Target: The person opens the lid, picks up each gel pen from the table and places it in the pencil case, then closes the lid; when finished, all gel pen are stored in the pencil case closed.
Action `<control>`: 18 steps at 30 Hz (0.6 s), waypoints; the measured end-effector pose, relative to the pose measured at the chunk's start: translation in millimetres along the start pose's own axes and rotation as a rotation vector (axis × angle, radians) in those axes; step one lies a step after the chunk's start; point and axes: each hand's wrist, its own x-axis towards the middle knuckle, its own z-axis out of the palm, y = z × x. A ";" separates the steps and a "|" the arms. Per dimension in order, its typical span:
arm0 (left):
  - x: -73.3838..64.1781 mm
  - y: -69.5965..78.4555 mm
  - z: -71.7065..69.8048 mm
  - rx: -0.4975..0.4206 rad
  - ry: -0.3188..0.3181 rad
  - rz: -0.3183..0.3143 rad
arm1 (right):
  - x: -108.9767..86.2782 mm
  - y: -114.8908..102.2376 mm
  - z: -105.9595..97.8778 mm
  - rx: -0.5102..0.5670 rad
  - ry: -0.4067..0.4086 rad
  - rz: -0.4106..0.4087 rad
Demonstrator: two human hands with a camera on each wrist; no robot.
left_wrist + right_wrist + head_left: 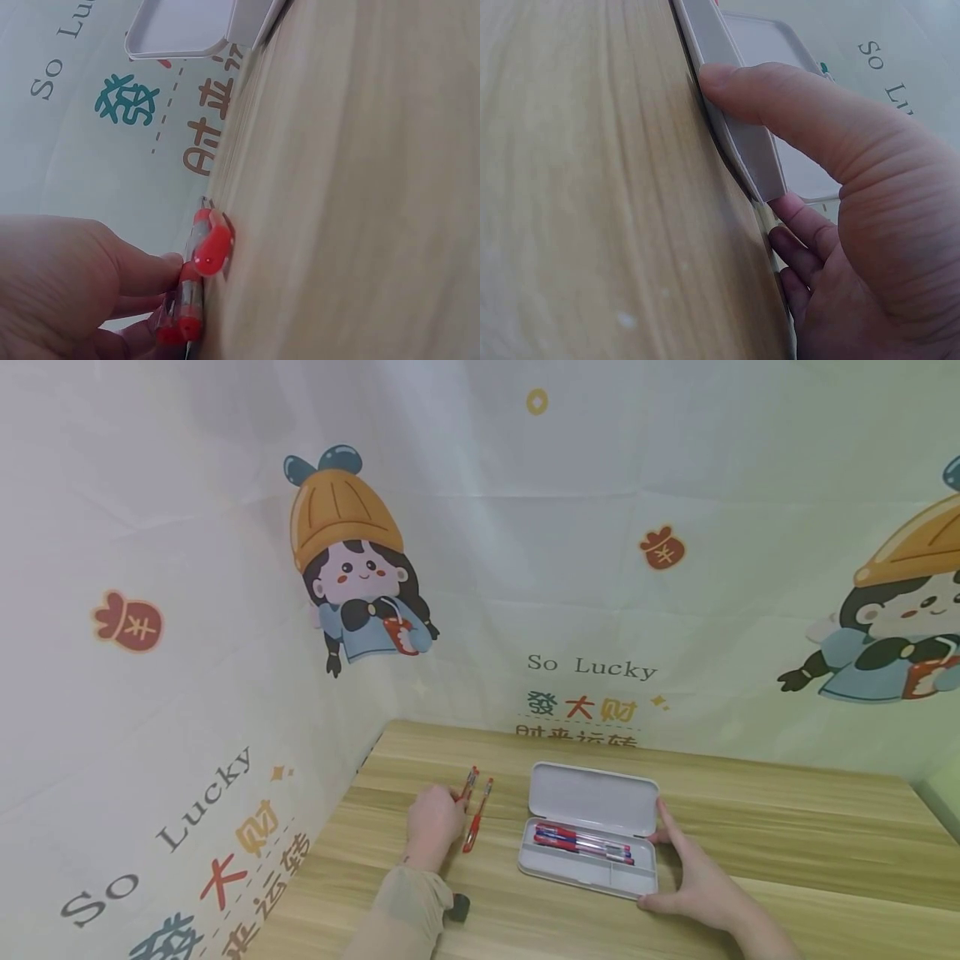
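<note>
At the table's left side my left hand (435, 818) pinches a red pen (191, 289) between thumb and fingers, low over the wood. Another red pen (474, 827) lies just right of that hand, its red end nearest me. A white pencil case (558, 878) stands with its lid (592, 800) raised at the back. Several red and blue pens (581, 845) lie in its rear compartment. My right hand (701, 881) holds the case's right end. In the right wrist view the thumb (769, 94) presses the front wall, while the other fingers sit behind the corner.
The wooden table (795, 835) meets a printed cloth backdrop (480, 568) at the back and left. A small black object (457, 907) sits against the left sleeve (408, 902). The case's front section has a small divider at its right.
</note>
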 end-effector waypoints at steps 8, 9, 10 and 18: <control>-0.7 -1.4 1.0 -0.026 0.013 0.014 | -0.5 0.1 1.0 -0.003 -0.009 -0.002; -0.7 -1.4 0.7 -0.023 0.018 0.018 | -0.6 0.2 1.1 -0.007 -0.007 -0.001; -1.0 -1.0 0.1 -0.017 0.026 0.025 | -0.7 0.4 1.1 -0.008 -0.005 -0.001; -4.7 8.5 -7.4 -0.023 0.048 0.074 | -0.9 1.6 1.0 0.016 0.011 -0.001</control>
